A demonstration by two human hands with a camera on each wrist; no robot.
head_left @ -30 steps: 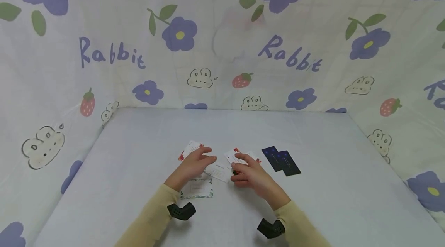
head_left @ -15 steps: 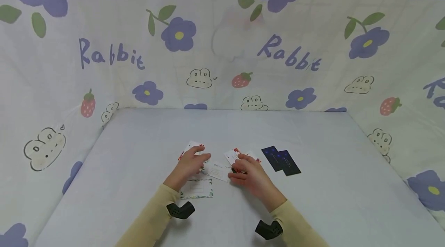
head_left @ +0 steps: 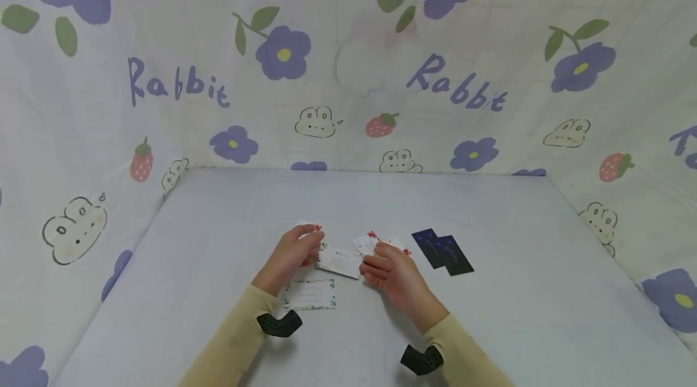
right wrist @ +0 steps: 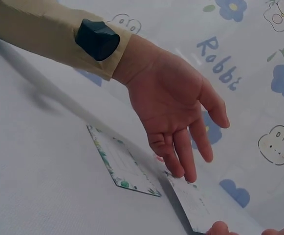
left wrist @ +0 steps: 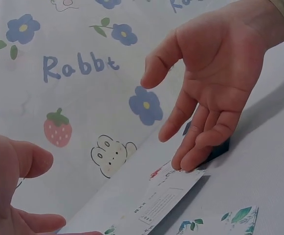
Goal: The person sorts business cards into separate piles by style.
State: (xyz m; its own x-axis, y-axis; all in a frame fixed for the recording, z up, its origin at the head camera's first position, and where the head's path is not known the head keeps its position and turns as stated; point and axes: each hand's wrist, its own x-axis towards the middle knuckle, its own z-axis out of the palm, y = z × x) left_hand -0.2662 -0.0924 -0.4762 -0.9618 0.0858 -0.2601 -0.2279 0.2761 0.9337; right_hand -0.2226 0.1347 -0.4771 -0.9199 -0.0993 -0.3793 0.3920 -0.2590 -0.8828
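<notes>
Between my two hands is a white business card with green leaf trim (head_left: pixel 339 261), apparently a small stack, its near edge casting a shadow in the left wrist view. My left hand (head_left: pixel 290 256) is at its left end, fingertips at the edge and thumb apart. At the opposite end, my right hand (head_left: pixel 399 281) has loosely extended fingers, their tips meeting the card's edge (left wrist: pixel 163 200). Another leaf-bordered card (head_left: pixel 310 294) lies flat nearer me. White cards with red flowers (head_left: pixel 366 242) lie partly behind my right hand; a similar one (head_left: pixel 311 226) is mostly hidden behind my left.
Two overlapping dark blue cards (head_left: pixel 456 256) lie to the right of my right hand. The white-covered table (head_left: pixel 544 302) is enclosed by a patterned cloth (head_left: pixel 359 72) at the back and sides. Each sleeve carries a black wrist device (head_left: pixel 279 323).
The leaf-trimmed card between my hands has shifted slightly away from me and shows more fully. My left hand has drawn a little left, and my right fingers are closer together.
</notes>
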